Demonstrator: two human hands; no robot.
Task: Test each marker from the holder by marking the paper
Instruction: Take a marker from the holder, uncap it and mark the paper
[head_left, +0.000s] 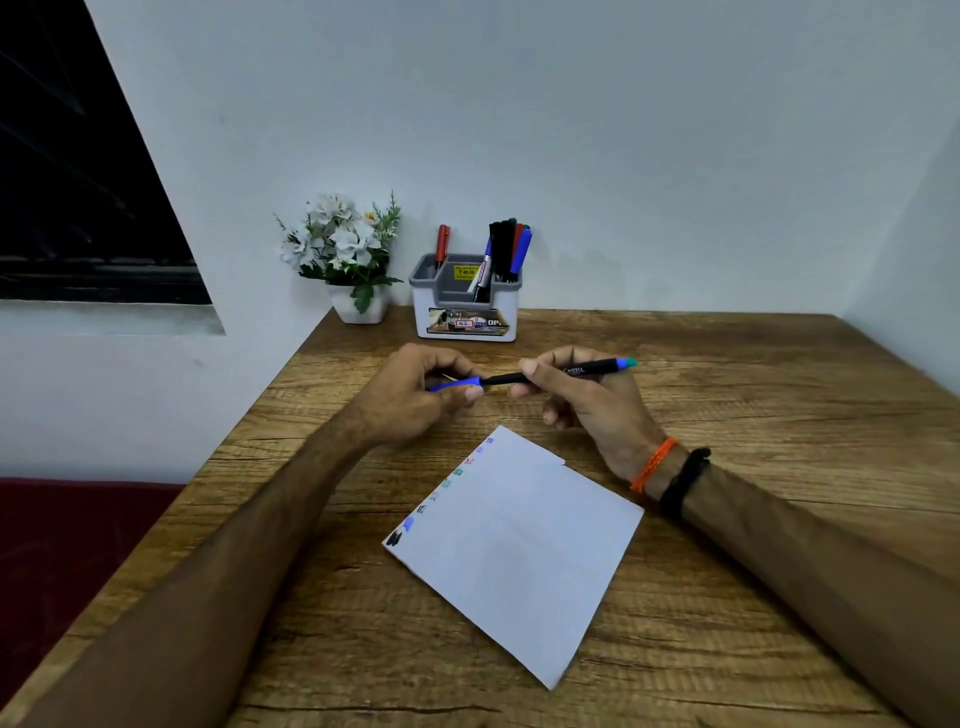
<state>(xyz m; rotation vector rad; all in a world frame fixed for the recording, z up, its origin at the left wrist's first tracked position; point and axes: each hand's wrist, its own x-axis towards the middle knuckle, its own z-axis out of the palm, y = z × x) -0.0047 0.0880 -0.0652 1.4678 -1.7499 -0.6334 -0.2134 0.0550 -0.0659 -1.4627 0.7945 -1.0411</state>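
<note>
Overhead, both hands hold a black marker (550, 375) level above the wooden table (727, 395): left hand (415, 395) pinches its blue cap (457, 385), right hand (587, 400) grips the barrel; the scribbled paper (519, 551) lies below, the holder (466, 306) stands by the wall

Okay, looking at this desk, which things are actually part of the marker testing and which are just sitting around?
Part of the job:
- black marker, held by left hand and right hand
- its blue cap
- paper with test marks
- holder with remaining markers

Just lying about:
- flower pot
- window
</note>
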